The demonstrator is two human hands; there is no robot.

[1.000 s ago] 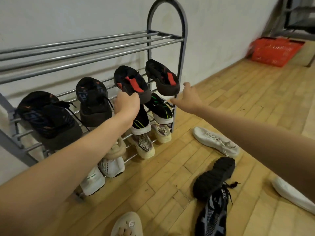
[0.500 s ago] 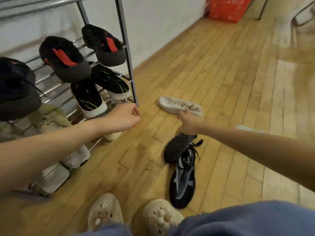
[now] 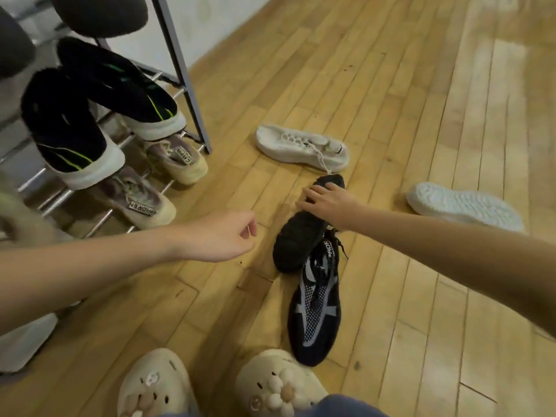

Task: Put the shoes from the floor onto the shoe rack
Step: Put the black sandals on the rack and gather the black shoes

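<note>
- The overturned black shoe [image 3: 304,233] lies sole-up on the wooden floor [image 3: 391,85], partly on the black-and-white knit sneaker [image 3: 316,305]; its long axis slants from near left to far right.
- The right hand [image 3: 329,203] is nearer: its grip rests, fingers spread, on the far end of the sole, not yet closed round it.
- The left hand [image 3: 222,236] hovers loosely curled and holding nothing, between that shoe and the shoe rack [image 3: 183,76].

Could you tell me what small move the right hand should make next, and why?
Probably curl its fingers round the overturned black shoe. The right hand rests spread on its sole, not gripping, while the left hand hangs empty, and this shoe lies on the floor, off the shoe rack.
</note>
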